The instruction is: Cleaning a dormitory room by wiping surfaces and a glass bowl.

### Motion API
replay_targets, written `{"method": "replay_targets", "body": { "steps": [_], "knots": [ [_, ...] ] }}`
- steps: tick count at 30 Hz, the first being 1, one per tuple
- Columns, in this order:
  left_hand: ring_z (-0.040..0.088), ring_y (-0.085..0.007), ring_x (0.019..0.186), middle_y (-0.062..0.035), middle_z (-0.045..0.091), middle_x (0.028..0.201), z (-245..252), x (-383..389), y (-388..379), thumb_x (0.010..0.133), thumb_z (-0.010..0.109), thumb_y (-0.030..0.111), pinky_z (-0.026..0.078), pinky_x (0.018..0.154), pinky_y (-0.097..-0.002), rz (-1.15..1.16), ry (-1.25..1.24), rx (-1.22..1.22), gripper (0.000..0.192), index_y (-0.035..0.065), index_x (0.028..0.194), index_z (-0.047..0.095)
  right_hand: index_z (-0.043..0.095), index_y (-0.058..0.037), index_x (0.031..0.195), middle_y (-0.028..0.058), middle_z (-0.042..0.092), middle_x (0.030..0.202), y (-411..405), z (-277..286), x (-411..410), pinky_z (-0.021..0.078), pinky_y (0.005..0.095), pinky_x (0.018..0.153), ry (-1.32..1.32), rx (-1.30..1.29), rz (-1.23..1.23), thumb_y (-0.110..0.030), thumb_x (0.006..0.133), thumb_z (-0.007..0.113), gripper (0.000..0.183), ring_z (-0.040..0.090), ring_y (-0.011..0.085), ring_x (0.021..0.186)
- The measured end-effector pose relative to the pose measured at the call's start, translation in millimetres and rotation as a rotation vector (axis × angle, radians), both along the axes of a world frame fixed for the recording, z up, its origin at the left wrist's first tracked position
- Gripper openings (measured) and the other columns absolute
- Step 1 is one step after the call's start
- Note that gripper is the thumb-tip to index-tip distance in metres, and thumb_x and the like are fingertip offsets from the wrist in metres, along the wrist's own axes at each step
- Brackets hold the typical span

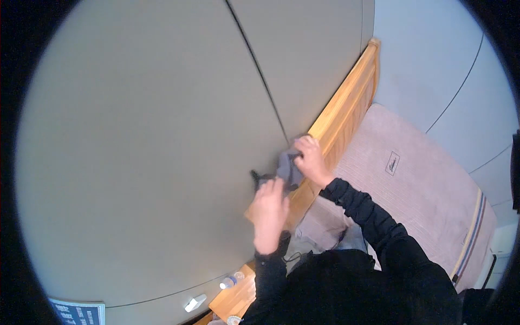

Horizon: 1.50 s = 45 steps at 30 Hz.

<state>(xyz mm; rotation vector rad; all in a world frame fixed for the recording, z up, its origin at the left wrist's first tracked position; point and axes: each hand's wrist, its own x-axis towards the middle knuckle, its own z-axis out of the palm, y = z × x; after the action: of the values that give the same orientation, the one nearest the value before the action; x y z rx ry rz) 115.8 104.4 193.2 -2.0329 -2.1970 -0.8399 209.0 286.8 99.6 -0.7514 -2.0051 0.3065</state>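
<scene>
A grey cloth with dark edges is bunched at the top rail of a wooden headboard, close to the wall. My right hand grips the cloth's upper right part, its fingers curled over the rail. Lower and to the left, my left hand overlaps the cloth's near end. Motion blurs its fingers, and whether they grip the fabric cannot be made out. A dark tip of cloth pokes out beyond the left fingers. My left hand and wrist hide part of the headboard's near end.
A bed with a pinkish ribbed cover adjoins the headboard on the right. Behind it rises a grey panelled wall. At bottom, a wooden nightstand carries a plastic bottle. A white wall fitting and a blue sign with writing are nearby.
</scene>
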Motion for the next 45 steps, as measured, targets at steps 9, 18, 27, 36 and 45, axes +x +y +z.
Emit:
{"method": "replay_targets", "body": {
  "steps": [9,18,27,36,45],
  "knots": [
    [0.059,-0.0373,0.089,-0.0180,0.060,0.095,-30.2,-42.9,-84.0,0.078,0.071,0.014,0.049,0.076,-0.0430,0.314,-0.125,0.037,0.037,0.0007,0.109,0.058,0.058,0.0008,0.103,0.0163,0.056,0.102,-85.5,29.0,-39.9,0.0379,0.0444,0.094,-0.058,-0.024,-0.019,-0.014,0.070,0.061,0.036,0.051,0.0321,0.105],
    [0.050,-0.0444,0.105,-0.0266,0.051,0.111,-114.2,-6.2,3.7,0.077,0.074,0.019,0.041,0.090,-0.0498,0.441,-0.331,0.221,0.049,-0.0028,0.116,0.054,0.061,-0.0037,0.092,0.0172,0.056,0.092,2.1,-58.3,-19.7,0.0418,0.0471,0.088,0.087,0.136,0.219,-0.029,0.068,0.055,0.035,0.055,0.0361,0.092],
    [0.050,-0.0415,0.110,-0.0243,0.052,0.117,-111.1,23.3,89.2,0.072,0.072,0.015,0.040,0.097,-0.0502,0.331,0.227,0.058,0.049,-0.0035,0.112,0.050,0.062,-0.0058,0.087,0.0133,0.058,0.088,93.7,-61.8,10.6,0.0458,0.0433,0.080,0.063,0.323,0.176,-0.026,0.061,0.055,0.034,0.057,0.0331,0.085],
    [0.052,-0.0403,0.105,-0.0242,0.051,0.117,-141.9,54.8,203.1,0.081,0.069,0.025,0.042,0.092,-0.0478,0.409,0.385,0.050,0.051,-0.0038,0.119,0.049,0.060,-0.0044,0.084,0.0108,0.060,0.089,187.9,-58.5,39.4,0.0462,0.0429,0.088,0.101,0.340,0.102,-0.007,0.055,0.054,0.030,0.058,0.0309,0.093],
    [0.054,-0.0363,0.103,-0.0204,0.054,0.111,-157.1,97.1,301.6,0.079,0.065,0.021,0.041,0.091,-0.0459,0.483,0.424,0.082,0.046,-0.0036,0.116,0.051,0.061,-0.0036,0.085,0.0138,0.060,0.088,272.0,-66.4,74.9,0.0455,0.0443,0.086,0.123,0.310,0.059,-0.009,0.059,0.050,0.028,0.058,0.0345,0.090]
  ]
}}
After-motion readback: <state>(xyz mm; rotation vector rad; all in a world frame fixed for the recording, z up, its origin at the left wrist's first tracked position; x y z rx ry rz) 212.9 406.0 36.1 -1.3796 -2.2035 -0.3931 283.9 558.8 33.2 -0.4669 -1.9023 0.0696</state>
